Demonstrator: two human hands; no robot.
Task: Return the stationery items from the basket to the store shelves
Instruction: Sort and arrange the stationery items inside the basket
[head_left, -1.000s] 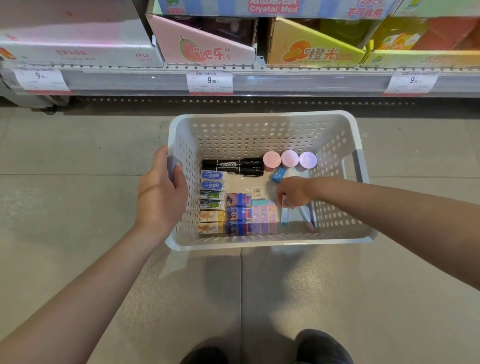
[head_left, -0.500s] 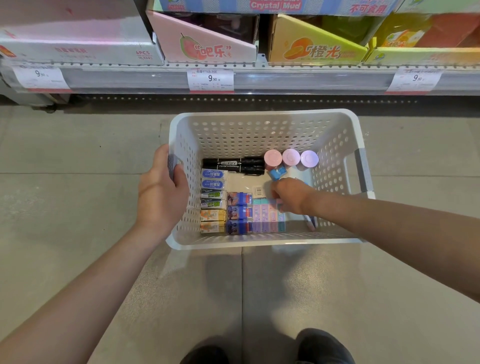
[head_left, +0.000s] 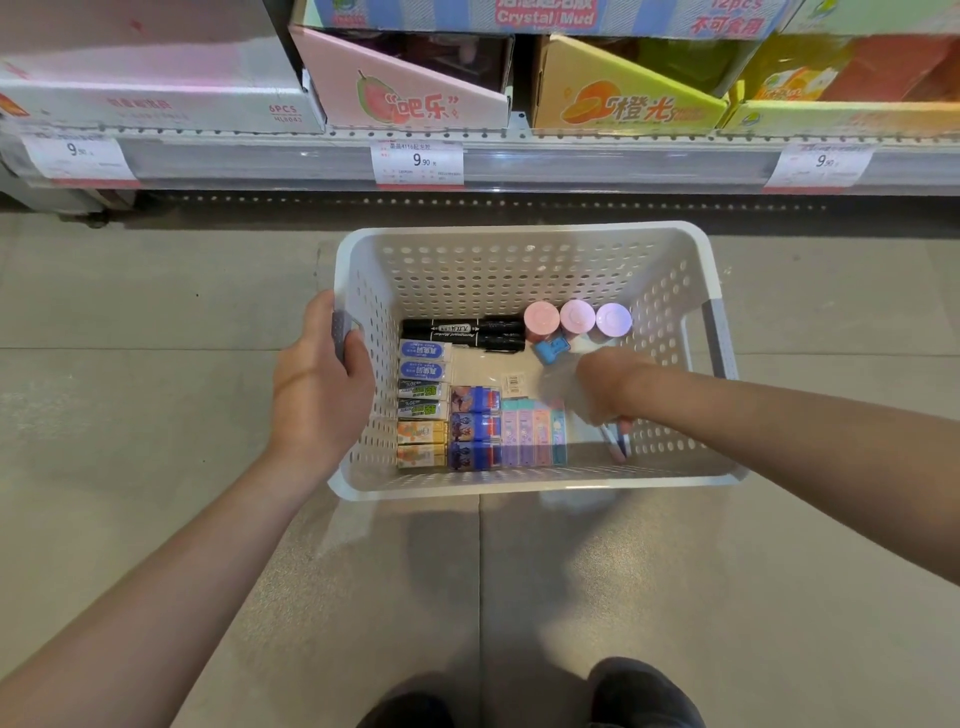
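Observation:
A white perforated basket hangs over the floor, and my left hand grips its left handle. Inside lie two black markers, three round pastel tubs, a small blue item, a column of boxed erasers, blue packs and pastel erasers. My right hand is blurred, down in the basket's right part, its fingers curled over some pens. The blur hides whether it grips them.
A store shelf edge with price tags runs across just beyond the basket. On it stand a pink display box, a yellow one and a white one. My shoes show at the bottom on the tiled floor.
My right hand went left over the pastel erasers, then swung back right and down onto the pens. The left hand and the basket have barely moved.

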